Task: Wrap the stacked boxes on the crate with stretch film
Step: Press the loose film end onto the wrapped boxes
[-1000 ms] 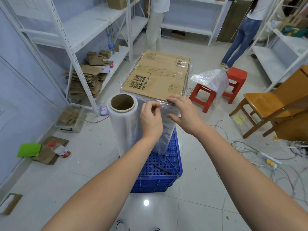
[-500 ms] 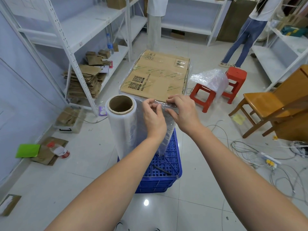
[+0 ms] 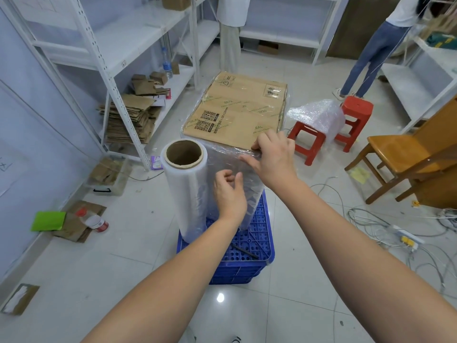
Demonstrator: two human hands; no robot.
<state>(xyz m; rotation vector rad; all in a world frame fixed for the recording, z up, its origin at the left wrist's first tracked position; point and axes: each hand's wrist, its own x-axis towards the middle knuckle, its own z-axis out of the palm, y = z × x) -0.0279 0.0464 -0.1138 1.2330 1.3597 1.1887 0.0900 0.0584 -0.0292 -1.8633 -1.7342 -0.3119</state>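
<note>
Two hands on the clear stretch film here. The right hand pinches the film's top edge at the near corner of the stacked brown cardboard boxes, probably pinning it so the wrap stays taut. The left hand, centre frame, has loosely curled fingers against the film sheet; whether it grips, can't tell. The white film roll on its cardboard tube stands upright on the blue plastic crate, left of the boxes

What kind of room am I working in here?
Probably a small stockroom or packing room: white metal shelving holds flattened cartons, and a stretch film roll stands on a blue crate beside taped boxes.
</note>
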